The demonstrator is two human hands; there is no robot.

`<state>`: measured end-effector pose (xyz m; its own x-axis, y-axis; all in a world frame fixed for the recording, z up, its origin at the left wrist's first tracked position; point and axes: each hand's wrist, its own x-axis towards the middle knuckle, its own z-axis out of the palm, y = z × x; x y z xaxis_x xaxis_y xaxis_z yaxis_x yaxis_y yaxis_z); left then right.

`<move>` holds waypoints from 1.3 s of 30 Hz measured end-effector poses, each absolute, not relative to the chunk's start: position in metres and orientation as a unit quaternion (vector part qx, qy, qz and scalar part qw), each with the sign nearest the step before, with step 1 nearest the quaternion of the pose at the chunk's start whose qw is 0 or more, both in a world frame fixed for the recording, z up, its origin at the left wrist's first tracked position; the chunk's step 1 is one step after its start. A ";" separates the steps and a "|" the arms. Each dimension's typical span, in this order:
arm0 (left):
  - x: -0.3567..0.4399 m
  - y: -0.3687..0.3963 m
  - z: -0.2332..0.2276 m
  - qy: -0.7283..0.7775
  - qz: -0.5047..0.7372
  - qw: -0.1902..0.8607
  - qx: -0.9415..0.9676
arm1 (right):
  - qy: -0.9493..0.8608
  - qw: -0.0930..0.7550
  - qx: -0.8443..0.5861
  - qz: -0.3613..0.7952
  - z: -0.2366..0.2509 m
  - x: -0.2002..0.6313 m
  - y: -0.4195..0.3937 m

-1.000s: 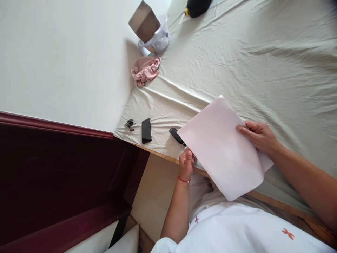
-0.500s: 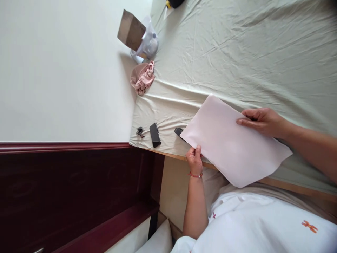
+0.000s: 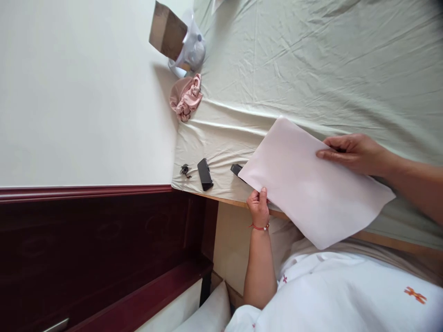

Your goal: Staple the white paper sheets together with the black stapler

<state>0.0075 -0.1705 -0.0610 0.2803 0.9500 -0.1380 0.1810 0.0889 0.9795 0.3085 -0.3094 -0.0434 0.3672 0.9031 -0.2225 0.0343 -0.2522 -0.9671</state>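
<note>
A white sheet of paper (image 3: 308,189), perhaps several sheets together, is held tilted over the front edge of the cloth-covered table. My left hand (image 3: 259,203), with a red string bracelet at the wrist, pinches its near left edge, thumb on top. On the far right edge, my right hand (image 3: 353,154) grips it with the thumb above and the fingers underneath, mostly hidden. A black object (image 3: 236,169) pokes out from behind the paper's left corner; the rest of it is covered.
A black phone-like case (image 3: 205,174) and a small dark tangled item (image 3: 185,170) lie at the table's left end. Further back are a pink cloth cap (image 3: 186,97) and a clear plastic tub (image 3: 194,48) with a brown cardboard box (image 3: 168,30). A white wall (image 3: 86,92) borders the left.
Both hands and the paper have shifted slightly to the right in view. The grip looks the same. The objects at the back sit a little higher in view, as the camera has moved.
</note>
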 end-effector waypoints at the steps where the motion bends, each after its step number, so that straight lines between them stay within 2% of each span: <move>1: 0.007 -0.170 -0.062 0.488 0.350 0.556 0.575 | -0.347 0.502 -0.658 0.442 -0.041 0.308 -0.310; 20: 0.005 -0.170 -0.063 0.492 0.340 0.550 0.583 | -0.381 0.450 -0.711 0.383 -0.042 0.312 -0.305; 25: 0.005 -0.169 -0.053 0.460 0.340 0.590 0.570 | -0.369 0.473 -0.695 0.396 -0.039 0.309 -0.306; 29: 0.005 -0.166 -0.054 0.461 0.309 0.584 0.593 | -0.334 0.516 -0.671 0.414 -0.033 0.305 -0.307; 39: 0.012 -0.168 -0.064 0.460 0.401 0.588 0.530 | -0.275 0.549 -0.645 0.455 -0.031 0.305 -0.310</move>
<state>0.0115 -0.1679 -0.0641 0.2554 0.9599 -0.1156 0.0158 0.1154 0.9932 0.3045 -0.3105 -0.0312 0.4348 0.8543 -0.2848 -0.1445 -0.2460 -0.9584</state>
